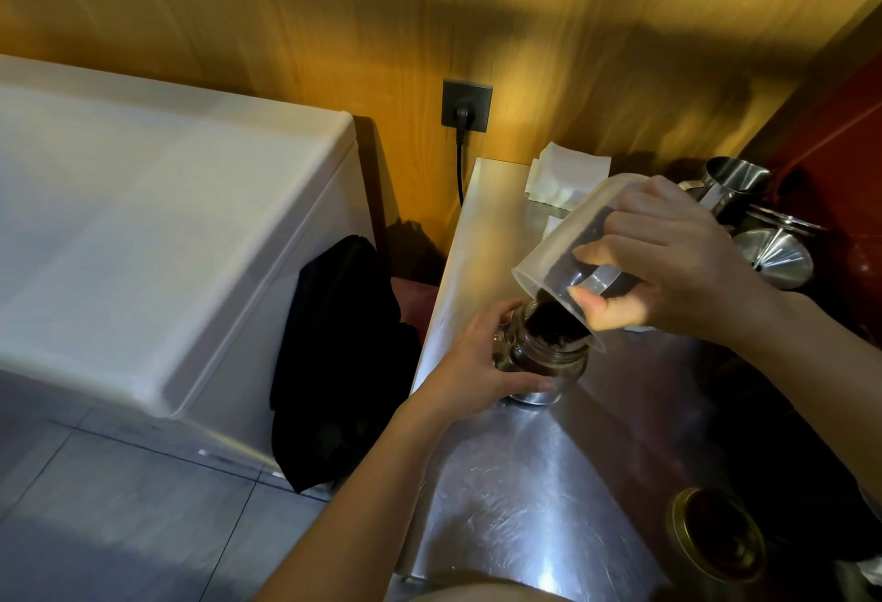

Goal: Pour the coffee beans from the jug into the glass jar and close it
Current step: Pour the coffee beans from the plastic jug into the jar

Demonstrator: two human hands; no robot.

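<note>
Head view: a glass jar is stood on the steel counter near its left edge and is gripped around its side by the left hand. A clear plastic jug is clasped by its handle in the right hand, tipped steeply, its rim over the jar's mouth. Dark coffee beans are seen at the spout and inside the jar. A gold lid is lying apart, near the counter's front right.
</note>
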